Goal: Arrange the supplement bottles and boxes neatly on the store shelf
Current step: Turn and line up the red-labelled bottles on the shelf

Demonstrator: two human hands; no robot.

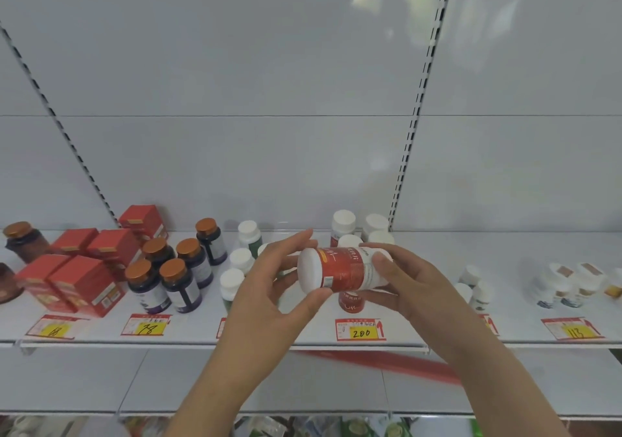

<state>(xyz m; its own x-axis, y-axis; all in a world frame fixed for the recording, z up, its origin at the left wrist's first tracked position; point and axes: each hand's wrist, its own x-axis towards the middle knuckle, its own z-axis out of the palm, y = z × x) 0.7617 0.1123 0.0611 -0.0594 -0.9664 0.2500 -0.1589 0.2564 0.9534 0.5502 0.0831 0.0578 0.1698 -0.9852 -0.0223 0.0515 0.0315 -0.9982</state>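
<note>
A white bottle with a red label point(340, 270) lies sideways in the air above the shelf, its white cap pointing left. My left hand point(276, 288) curls round the cap end, thumb under it. My right hand point(404, 278) grips the bottle's other end. Behind and below it stand more white-capped red-label bottles point(342, 224), partly hidden. To the left stand white bottles with green labels point(249, 234), dark bottles with copper caps point(175, 282) and red boxes point(84, 285).
The white shelf point(303, 332) carries price tags along its front edge, one reading 200 point(360, 329). Small white bottles point(471, 285) and jars point(568, 282) stand at the right. A brown jar point(23, 240) stands far left. A lower shelf shows packaged goods.
</note>
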